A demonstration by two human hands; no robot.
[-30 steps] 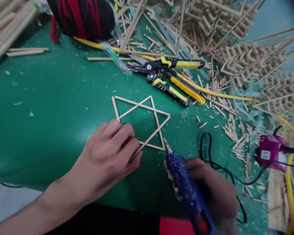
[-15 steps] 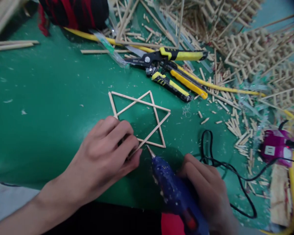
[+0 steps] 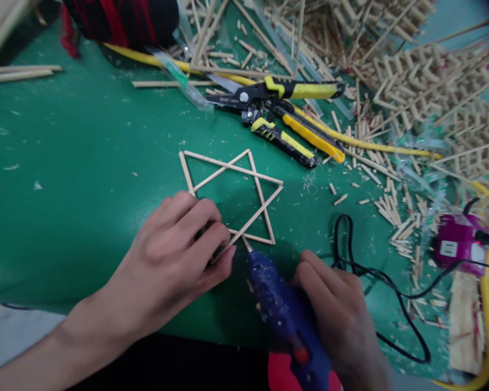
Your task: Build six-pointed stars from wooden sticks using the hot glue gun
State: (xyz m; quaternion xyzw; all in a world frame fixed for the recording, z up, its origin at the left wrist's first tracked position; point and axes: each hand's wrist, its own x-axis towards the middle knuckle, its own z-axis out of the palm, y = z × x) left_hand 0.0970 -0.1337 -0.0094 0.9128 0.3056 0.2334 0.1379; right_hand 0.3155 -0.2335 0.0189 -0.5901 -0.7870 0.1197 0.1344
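green tabletop point(image 3: 85, 141) carries a six-pointed stick star point(image 3: 255, 217); the left hand point(image 3: 181, 247), fingers point(image 3: 218, 237) curled, grips its near-left side, while the right hand point(image 3: 337, 307) wraps a glue gun point(image 3: 275, 293) slanting forward-left, nozzle point(image 3: 248, 245) just beside the nearest stick crossing point(image 3: 241, 234).

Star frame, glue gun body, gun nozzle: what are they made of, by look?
Star frame: likely bare wood or bamboo, matte, pale tan.
Glue gun body: probably hard plastic, slight sheen, solid blue with pale speckling.
Gun nozzle: apparently bare metal, greyish with slight shine.
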